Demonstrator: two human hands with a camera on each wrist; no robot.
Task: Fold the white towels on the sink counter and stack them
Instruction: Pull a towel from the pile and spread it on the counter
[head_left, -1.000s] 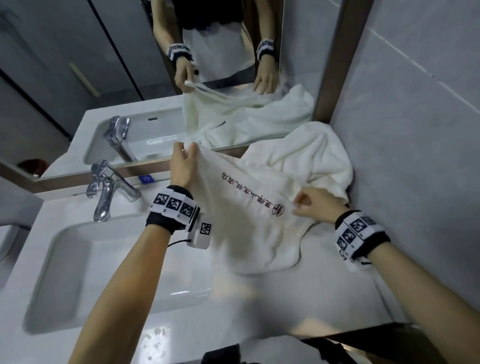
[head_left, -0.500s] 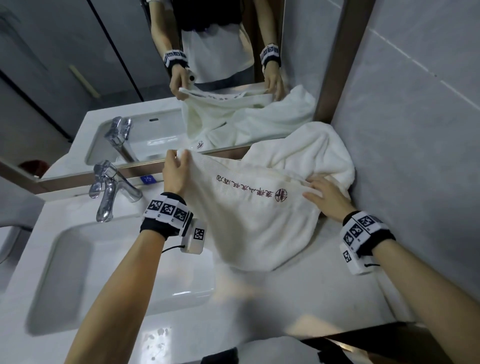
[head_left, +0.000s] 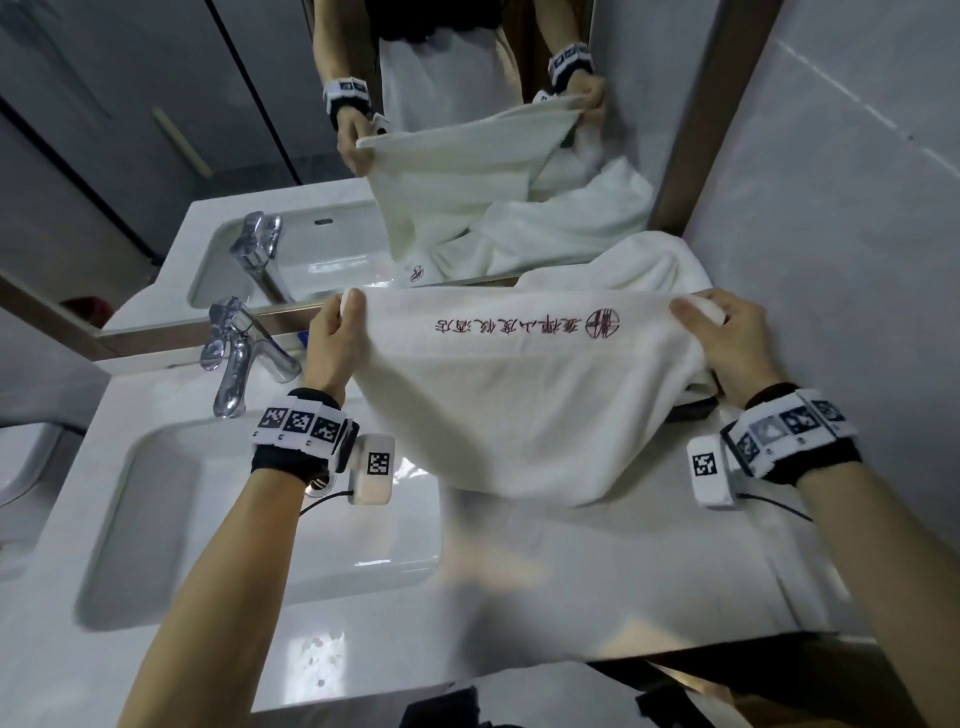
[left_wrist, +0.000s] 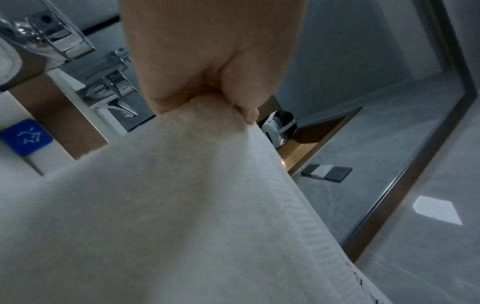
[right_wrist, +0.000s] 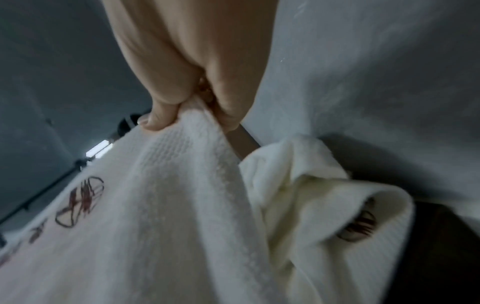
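Here the towel (head_left: 519, 395) hangs above the counter (head_left: 597, 582), its long edge level between the left hand (head_left: 332, 343) and right hand (head_left: 732, 348), each pinching a top corner, so either corner lies equally near for the fold.

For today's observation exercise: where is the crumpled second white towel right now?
In the head view, the crumpled towel lies at the counter's far right corner, against the mirror and tiled wall, behind the right hand.
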